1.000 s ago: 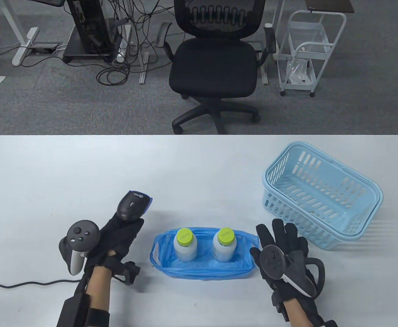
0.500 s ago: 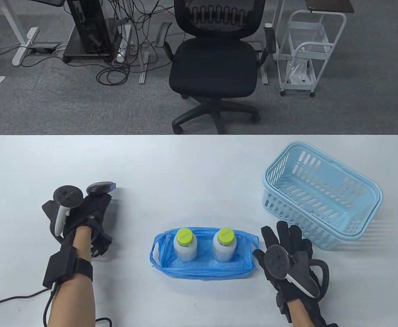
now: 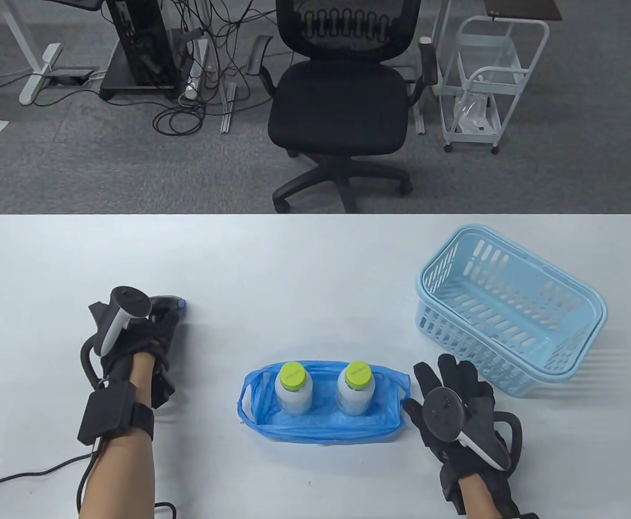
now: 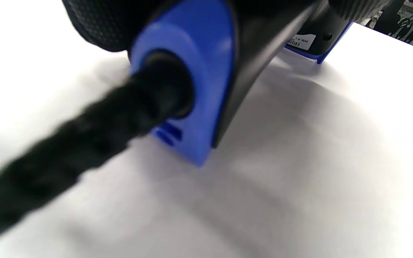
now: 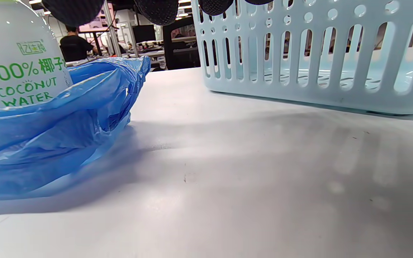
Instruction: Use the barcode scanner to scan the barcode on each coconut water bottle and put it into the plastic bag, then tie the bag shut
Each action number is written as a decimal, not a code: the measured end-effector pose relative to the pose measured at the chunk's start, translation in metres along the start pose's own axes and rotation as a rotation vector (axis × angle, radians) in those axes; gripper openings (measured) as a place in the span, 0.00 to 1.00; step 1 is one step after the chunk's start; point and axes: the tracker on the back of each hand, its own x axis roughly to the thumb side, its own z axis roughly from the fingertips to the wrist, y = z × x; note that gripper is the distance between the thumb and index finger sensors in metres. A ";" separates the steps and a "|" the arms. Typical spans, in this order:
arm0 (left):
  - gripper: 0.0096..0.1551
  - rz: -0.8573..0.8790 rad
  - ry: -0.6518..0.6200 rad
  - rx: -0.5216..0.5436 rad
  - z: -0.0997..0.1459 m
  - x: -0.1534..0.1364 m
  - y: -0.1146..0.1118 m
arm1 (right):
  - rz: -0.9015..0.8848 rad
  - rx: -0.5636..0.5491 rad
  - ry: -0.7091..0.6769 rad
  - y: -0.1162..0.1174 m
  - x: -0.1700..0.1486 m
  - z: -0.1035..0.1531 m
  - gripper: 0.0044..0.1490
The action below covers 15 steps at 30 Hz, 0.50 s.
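Two white coconut water bottles with lime caps, one on the left (image 3: 293,387) and one on the right (image 3: 356,387), stand upright inside the open blue plastic bag (image 3: 323,427) at the table's front middle. The right bottle's label (image 5: 20,71) and the blue plastic bag (image 5: 59,129) fill the left of the right wrist view. My left hand (image 3: 155,330) grips the black and blue barcode scanner (image 3: 170,305) low at the table's left; the barcode scanner (image 4: 206,71) has its base touching the tabletop. My right hand (image 3: 450,384) hovers flat, fingers spread, just right of the bag.
A light blue slotted basket (image 3: 510,313) stands at the right, close behind my right hand, and the basket (image 5: 299,53) holds nothing visible. The scanner's black cable (image 3: 23,476) trails to the left front edge. An office chair (image 3: 342,108) stands beyond the table.
My left hand carried the scanner from beside the bag out to the left and lowered it to the table. The right hand barely shifted. Bottles and bag stayed still.
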 end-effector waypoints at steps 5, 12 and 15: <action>0.56 -0.004 -0.028 0.097 0.024 -0.005 0.005 | -0.016 -0.003 -0.006 -0.001 -0.001 -0.001 0.45; 0.54 -0.049 -0.190 0.332 0.097 0.009 0.021 | -0.058 -0.071 0.006 -0.006 -0.003 0.000 0.45; 0.53 -0.034 -0.338 0.406 0.130 0.025 0.020 | -0.069 -0.104 0.014 -0.007 -0.003 -0.001 0.45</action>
